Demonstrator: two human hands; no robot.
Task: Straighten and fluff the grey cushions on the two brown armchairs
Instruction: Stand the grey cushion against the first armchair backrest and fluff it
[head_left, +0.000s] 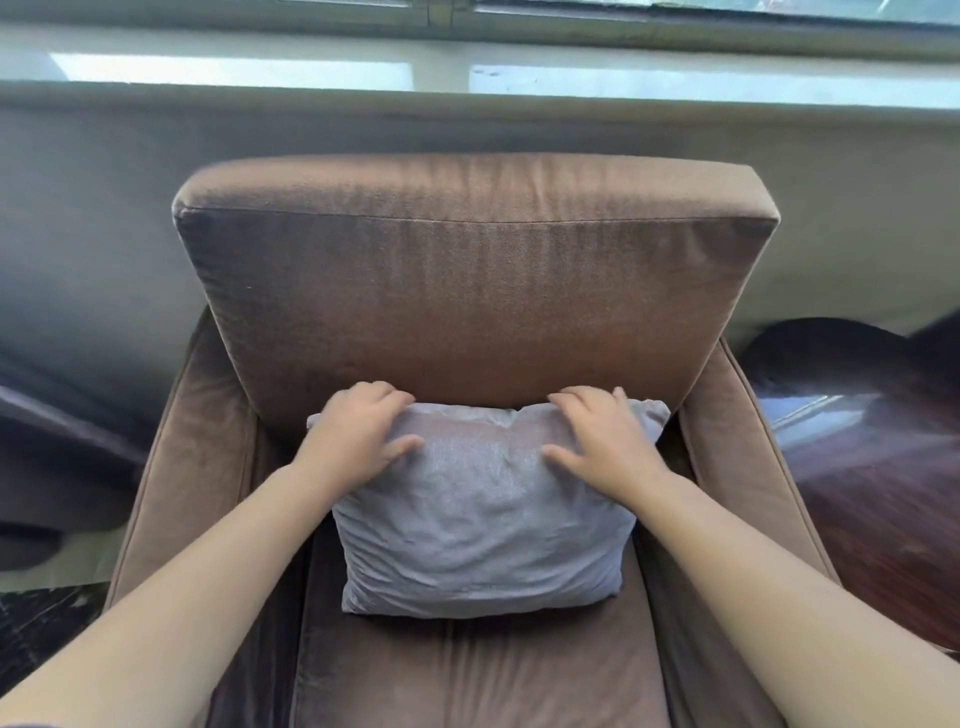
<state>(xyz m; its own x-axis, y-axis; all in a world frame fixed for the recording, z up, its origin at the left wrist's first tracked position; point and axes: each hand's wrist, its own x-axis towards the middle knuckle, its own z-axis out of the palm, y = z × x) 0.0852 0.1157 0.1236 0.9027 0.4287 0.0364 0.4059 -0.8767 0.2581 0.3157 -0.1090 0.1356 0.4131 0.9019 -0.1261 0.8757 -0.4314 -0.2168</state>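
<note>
A grey cushion (480, 525) stands on the seat of a brown armchair (467, 291) and leans against its backrest. My left hand (358, 436) grips the cushion's upper left corner, fingers curled over the top edge and thumb on the front. My right hand (602, 436) holds the upper right part the same way. The cushion's fabric is creased and dented between my hands. Only this one armchair is in view.
A dark polished wooden table (872, 467) sits to the right of the armchair. A dark shape (62, 441) lies at the left. Behind the chair runs a grey wall under a window sill (467, 78). Dark marbled floor (41, 634) shows at the lower left.
</note>
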